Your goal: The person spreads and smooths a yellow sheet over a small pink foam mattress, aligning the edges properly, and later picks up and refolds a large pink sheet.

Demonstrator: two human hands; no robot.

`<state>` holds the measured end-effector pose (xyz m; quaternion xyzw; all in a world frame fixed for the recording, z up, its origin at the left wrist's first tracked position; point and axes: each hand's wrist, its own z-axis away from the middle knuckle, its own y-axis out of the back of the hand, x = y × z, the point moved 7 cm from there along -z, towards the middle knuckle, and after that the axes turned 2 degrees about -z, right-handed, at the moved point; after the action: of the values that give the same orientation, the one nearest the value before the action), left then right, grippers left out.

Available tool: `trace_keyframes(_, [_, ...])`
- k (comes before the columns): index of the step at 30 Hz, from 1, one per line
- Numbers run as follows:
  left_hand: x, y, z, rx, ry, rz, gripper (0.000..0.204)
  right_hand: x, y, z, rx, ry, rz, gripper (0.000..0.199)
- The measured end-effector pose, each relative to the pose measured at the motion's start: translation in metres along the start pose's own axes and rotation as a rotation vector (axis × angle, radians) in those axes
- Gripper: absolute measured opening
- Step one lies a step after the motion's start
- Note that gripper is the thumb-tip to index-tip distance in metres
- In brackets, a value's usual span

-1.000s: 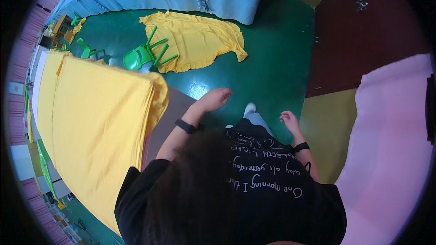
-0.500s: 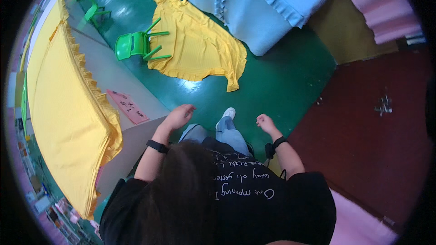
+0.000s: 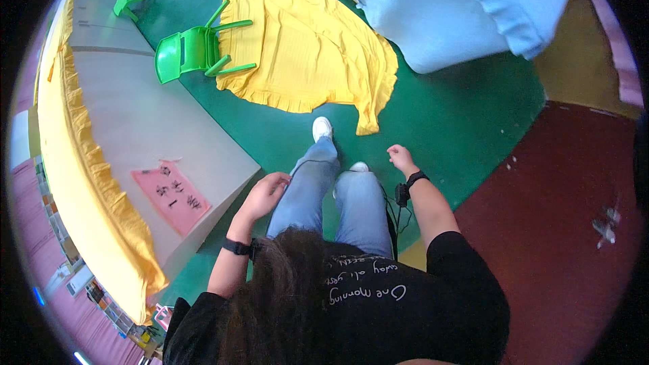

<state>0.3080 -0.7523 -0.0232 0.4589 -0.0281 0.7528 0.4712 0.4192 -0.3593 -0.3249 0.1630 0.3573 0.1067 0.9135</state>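
Note:
My left hand point(image 3: 266, 196) hangs beside my left thigh, fingers loose and slightly bent, holding nothing. My right hand point(image 3: 401, 157) is in front of my right side with its fingers curled in; nothing shows in it. Both wrists wear black bands. On the green floor ahead lies a rumpled yellow cloth point(image 3: 297, 47) with a ruffled edge. A green plastic chair point(image 3: 193, 53) is at its left edge, its legs overlapping the cloth in view. Neither hand touches the cloth or chair.
A white cabinet point(image 3: 149, 108) on the left carries a yellow ruffled cover point(image 3: 88, 209) and a pink paper sign point(image 3: 174, 197). Light-blue ruffled fabric point(image 3: 439, 20) drapes a large piece at upper right. Dark red flooring point(image 3: 541, 216) spreads on the right; another green chair point(image 3: 128, 1) is farther off.
I have stepped forward, left foot in front, closer to the yellow cloth. The cabinet and its sign now appear nearer on my left. My hands swing slightly, still empty.

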Motion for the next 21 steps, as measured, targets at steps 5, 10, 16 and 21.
trace_keyframes(5, [-0.081,0.003,-0.08,0.228,0.111,0.077,0.02,0.058,-0.077,-0.121,-0.107,-0.369,-0.214,0.028])
trace_keyframes(10, [-0.088,-0.007,-0.132,0.341,-0.048,-0.253,0.016,0.117,-0.128,-0.205,-0.142,-0.595,-0.522,0.044])
trace_keyframes(16, [-0.109,-0.004,-0.144,0.458,0.157,-0.216,0.016,0.13,-0.164,-0.256,-0.033,-0.642,-0.66,0.061])
trace_keyframes(21, [-0.079,-0.004,-0.143,0.482,0.058,-0.24,0.017,0.104,-0.107,-0.259,0.447,-0.385,-1.005,0.021])
